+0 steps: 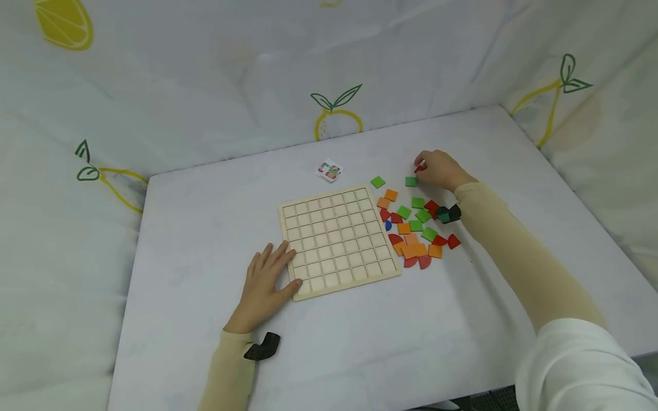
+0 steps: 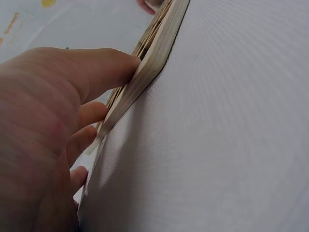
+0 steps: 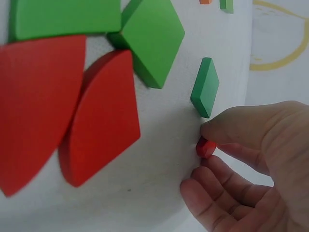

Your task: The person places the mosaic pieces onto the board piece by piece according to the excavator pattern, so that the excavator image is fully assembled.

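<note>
- White tabletop (image 1: pixel 180 240), bearing the pieces.
- Wooden grid board (image 1: pixel 334 240), flat near the tabletop's middle.
- Left hand (image 1: pixel 264 285), fingers spread, thumb and fingertips touching the board's left side.
- Right hand (image 1: pixel 439 170), pinching a red piece (image 3: pixel 206 147) between thumb and fingers.
- Picture card (image 1: pixel 329 170), just beyond the board's far edge.
- Green, orange and red tiles (image 1: pixel 416 250), scattered right of the board; one green square (image 1: pixel 411 181) sits just beside the right hand.
</note>
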`<action>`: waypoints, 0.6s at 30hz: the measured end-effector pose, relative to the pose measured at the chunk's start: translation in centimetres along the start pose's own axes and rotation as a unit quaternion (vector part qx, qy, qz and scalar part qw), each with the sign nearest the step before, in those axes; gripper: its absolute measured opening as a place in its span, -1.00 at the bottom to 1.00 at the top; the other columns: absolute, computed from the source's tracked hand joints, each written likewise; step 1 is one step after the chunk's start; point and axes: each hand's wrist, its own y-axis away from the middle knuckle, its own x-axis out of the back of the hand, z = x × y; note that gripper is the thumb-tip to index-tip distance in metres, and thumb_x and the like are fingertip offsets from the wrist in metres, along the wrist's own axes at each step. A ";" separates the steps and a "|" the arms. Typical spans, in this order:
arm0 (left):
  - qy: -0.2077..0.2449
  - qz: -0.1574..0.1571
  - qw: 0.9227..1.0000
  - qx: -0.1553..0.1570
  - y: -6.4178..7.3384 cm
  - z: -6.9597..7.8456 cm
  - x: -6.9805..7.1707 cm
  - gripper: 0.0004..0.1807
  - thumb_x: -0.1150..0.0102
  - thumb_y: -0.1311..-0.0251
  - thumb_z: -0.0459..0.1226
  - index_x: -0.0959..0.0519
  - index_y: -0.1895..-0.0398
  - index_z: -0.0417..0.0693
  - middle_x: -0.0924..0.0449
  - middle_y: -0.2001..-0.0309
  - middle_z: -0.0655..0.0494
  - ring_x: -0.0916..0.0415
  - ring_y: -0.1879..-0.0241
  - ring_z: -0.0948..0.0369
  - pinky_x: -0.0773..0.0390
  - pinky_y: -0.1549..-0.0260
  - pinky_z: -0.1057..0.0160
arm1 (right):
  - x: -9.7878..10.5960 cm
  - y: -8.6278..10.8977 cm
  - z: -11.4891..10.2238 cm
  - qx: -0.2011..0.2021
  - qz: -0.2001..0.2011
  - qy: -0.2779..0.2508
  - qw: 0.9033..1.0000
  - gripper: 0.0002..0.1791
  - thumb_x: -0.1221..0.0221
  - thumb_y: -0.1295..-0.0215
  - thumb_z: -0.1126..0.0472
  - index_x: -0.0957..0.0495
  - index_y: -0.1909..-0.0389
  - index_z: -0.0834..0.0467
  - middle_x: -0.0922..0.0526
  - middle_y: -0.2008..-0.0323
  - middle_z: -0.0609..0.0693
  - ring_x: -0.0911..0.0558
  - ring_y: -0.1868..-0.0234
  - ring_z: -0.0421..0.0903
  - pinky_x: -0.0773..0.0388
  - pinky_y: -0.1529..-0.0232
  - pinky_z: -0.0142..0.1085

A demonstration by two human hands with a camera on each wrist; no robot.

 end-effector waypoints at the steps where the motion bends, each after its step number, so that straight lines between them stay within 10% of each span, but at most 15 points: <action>1: -0.001 0.001 1.000 0.001 0.0 0.1 0.0 -0.27 -0.26 -0.32 0.00 -0.31 -0.52 0.08 -0.09 -0.62 0.11 0.20 -0.65 -0.06 0.30 -0.60 -0.17 | 0.0 -0.1 0.0 -0.001 -0.003 -0.002 1.000 -0.55 -0.03 -0.45 0.26 -0.37 -0.27 0.41 -0.47 -0.18 0.45 -0.47 -0.06 0.28 -0.53 -0.21 0.15; 18: -0.003 -0.004 1.000 0.008 0.0 0.3 0.2 -0.28 -0.24 -0.32 0.00 -0.33 -0.51 0.04 -0.10 -0.61 0.09 0.19 -0.65 -0.06 0.29 -0.60 -0.16 | 0.1 0.0 -0.6 0.027 0.014 -0.060 0.998 -0.47 -0.10 -0.47 0.12 -0.39 -0.32 0.34 -0.47 -0.15 0.34 -0.42 -0.08 0.23 -0.51 -0.22 0.14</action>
